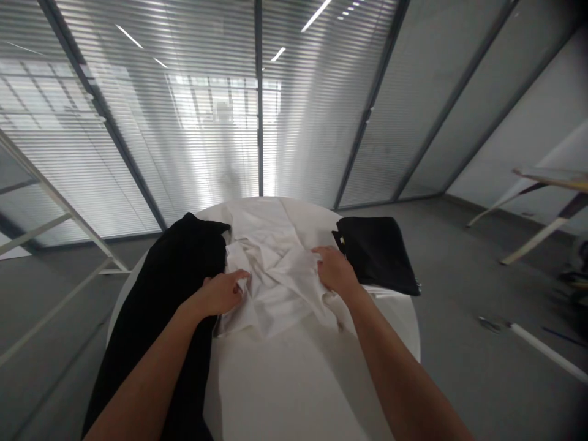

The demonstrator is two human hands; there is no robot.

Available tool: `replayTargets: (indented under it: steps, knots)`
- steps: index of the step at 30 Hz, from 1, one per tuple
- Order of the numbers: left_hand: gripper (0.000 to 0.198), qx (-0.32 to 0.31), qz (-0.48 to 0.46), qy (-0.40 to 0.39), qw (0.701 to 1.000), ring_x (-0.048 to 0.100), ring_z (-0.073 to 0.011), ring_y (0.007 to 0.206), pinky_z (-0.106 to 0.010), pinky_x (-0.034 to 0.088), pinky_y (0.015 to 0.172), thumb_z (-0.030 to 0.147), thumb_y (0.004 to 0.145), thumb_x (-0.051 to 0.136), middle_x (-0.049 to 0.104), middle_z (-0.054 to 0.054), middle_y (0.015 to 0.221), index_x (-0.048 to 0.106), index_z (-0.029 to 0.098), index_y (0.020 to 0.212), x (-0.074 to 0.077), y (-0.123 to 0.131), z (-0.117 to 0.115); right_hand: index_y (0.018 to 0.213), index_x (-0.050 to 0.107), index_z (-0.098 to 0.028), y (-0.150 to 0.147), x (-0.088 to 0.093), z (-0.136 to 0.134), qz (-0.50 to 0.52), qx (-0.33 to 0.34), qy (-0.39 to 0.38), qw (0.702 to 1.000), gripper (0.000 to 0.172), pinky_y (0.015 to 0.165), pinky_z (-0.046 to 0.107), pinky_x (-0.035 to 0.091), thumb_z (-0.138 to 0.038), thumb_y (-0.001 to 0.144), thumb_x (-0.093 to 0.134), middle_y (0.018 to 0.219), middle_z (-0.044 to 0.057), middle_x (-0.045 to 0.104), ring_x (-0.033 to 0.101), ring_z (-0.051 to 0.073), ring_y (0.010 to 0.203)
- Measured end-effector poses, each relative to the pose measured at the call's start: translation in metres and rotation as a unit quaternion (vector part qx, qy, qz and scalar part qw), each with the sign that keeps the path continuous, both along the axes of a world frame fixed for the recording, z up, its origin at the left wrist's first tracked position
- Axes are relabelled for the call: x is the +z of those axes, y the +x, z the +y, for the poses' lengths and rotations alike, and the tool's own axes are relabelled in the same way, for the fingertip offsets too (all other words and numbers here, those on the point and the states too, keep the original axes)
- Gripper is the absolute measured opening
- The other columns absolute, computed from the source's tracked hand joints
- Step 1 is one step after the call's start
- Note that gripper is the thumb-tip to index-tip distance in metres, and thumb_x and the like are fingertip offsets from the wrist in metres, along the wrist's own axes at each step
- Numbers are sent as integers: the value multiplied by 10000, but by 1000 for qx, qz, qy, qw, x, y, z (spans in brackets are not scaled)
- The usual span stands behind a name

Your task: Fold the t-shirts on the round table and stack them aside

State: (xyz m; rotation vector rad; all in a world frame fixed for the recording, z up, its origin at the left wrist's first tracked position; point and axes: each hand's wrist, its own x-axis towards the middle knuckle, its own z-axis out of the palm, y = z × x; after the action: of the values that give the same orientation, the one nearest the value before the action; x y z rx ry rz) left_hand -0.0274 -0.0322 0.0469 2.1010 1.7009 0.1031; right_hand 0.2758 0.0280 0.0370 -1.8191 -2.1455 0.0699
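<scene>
A crumpled white cloth [275, 269] lies across the middle of a white round table [285, 380], its folds bunched between my hands. At its left side, my left hand [223, 293] has curled fingers closed on the fabric. My right hand [335, 269] grips the opposite side, index finger stretched over the cloth and the other fingers partly hidden. Whether the cloth is a garment, I cannot tell. Black fabric [169, 288] is spread along the left of the table, partly under my left forearm. Beyond my right hand rests a folded black item [379, 254].
Glass partitions with blinds [206, 122] stand behind the table. To the left is a white metal frame [59, 196]. Another table [555, 179] is at the far right, and a white pole [546, 349] shows low on the right above the grey floor.
</scene>
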Motion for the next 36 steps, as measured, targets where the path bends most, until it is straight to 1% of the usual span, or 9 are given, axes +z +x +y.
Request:
replayTargets:
  steps: [3, 7, 15, 19, 24, 26, 28, 31, 36]
  knots:
    - [314, 7, 26, 24, 999, 640, -264, 916, -387, 425, 817, 345, 812, 498, 696, -50, 925, 668, 288, 1069, -2, 3, 2, 1173, 630, -212, -22, 15, -22, -36, 63, 49, 996, 340, 980, 344, 360, -167, 897, 437, 1192, 98, 610, 525, 234, 1126]
    - [285, 50, 22, 42, 998, 630, -235, 862, -344, 427, 774, 448, 840, 489, 673, -77, 944, 640, 207, 844, -3, 0, 8, 1084, 635, -228, -58, 14, -48, -94, 203, -36, 974, 257, 921, 381, 386, -360, 880, 550, 1085, 84, 627, 552, 248, 1033]
    - [273, -29, -141, -104, 984, 541, -123, 540, -223, 357, 490, 464, 763, 615, 590, 16, 740, 615, 206, 853, 28, -35, -12, 1124, 568, -207, -52, 1, -46, -90, 217, -101, 967, 242, 777, 316, 438, -263, 890, 548, 1144, 106, 556, 578, 223, 960]
    - [377, 26, -177, -182, 967, 476, -107, 368, -218, 279, 379, 563, 763, 596, 586, 22, 652, 618, 204, 875, 24, -48, -12, 1178, 554, -201, -45, 6, -46, -101, 180, -98, 973, 316, 750, 314, 443, -253, 868, 578, 1190, 130, 539, 602, 235, 938]
    - [367, 145, -95, 56, 983, 557, -152, 515, -242, 352, 511, 540, 820, 526, 603, -11, 619, 659, 198, 821, 11, -34, 7, 1106, 598, -211, -43, 12, -45, -66, 188, -99, 975, 256, 787, 310, 429, -164, 887, 474, 1064, 91, 633, 615, 221, 951]
    - [373, 146, -103, 135, 975, 564, -157, 588, -252, 368, 561, 518, 858, 472, 610, -16, 657, 667, 201, 825, 8, -21, 11, 1065, 623, -219, -42, 14, -40, 11, 198, -98, 975, 244, 819, 298, 421, -172, 884, 467, 1023, 61, 657, 611, 196, 944]
    - [424, 100, -171, 113, 974, 562, -152, 606, -254, 388, 579, 530, 888, 420, 610, -17, 663, 669, 192, 827, 4, -6, 11, 1029, 641, -220, -43, 15, -35, 121, 186, -107, 969, 215, 788, 276, 428, -223, 883, 484, 967, 38, 666, 608, 168, 872]
    - [512, 55, -285, 5, 957, 571, -148, 604, -247, 402, 541, 588, 891, 390, 633, -39, 683, 675, 165, 850, -3, 12, 6, 1011, 634, -221, -48, 15, -31, 322, 136, -165, 922, 220, 597, 239, 419, -340, 866, 518, 895, 5, 652, 553, 117, 645]
    - [639, 92, -445, -141, 879, 639, -177, 654, -234, 416, 458, 679, 833, 430, 698, -115, 872, 655, 127, 1062, -5, 29, 5, 996, 603, -228, -62, 15, -38, 561, 113, -250, 781, 304, 485, 212, 372, -433, 774, 641, 782, -40, 587, 477, 85, 542]
